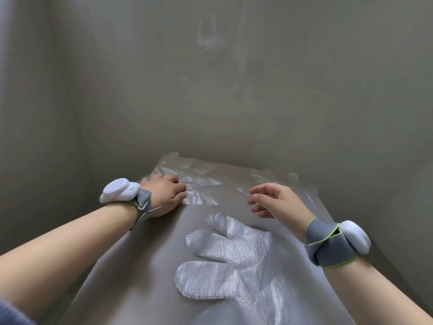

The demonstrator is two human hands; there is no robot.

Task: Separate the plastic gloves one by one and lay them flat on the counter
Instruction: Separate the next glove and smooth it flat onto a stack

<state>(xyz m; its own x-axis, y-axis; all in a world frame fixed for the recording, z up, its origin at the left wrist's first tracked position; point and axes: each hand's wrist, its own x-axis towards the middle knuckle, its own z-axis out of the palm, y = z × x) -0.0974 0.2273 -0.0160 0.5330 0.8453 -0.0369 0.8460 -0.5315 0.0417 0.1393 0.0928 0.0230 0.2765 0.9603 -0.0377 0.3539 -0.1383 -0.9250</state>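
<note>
— Gloves first: where do they lie?

— One plastic glove (pixel 225 261) lies flat on the grey counter (pixel 145 266), nearer the person than both hands, between the two forearms and closer to the right one. Its finger lobes point toward the left forearm; its cuff runs off under the right forearm toward the near edge. More clear plastic, a crumpled stack of gloves (pixel 187 174), sits just beyond the hands against the back wall (pixel 234 90), with its near edge under the left hand.

— And the left hand?

— The left hand (pixel 164 195) rests knuckles-up on that plastic, its fingers curled down and pressing the near edge of the sheet against the counter. Whether they pinch a layer or only press on it cannot be told.

— The right hand?

— The right hand (pixel 274 202) hovers above the counter, apart from the left hand, its fingers loosely bent and parted, pointing toward the left hand. Thin film shows near its fingertips, but no grip on it can be made out.

— Anything on the wrists?

— Each wrist carries a grey strap with a white device: left wrist device (pixel 118 190), right wrist device (pixel 356 235). A bluish sleeve (pixel 11 313) shows at the left elbow.
</note>
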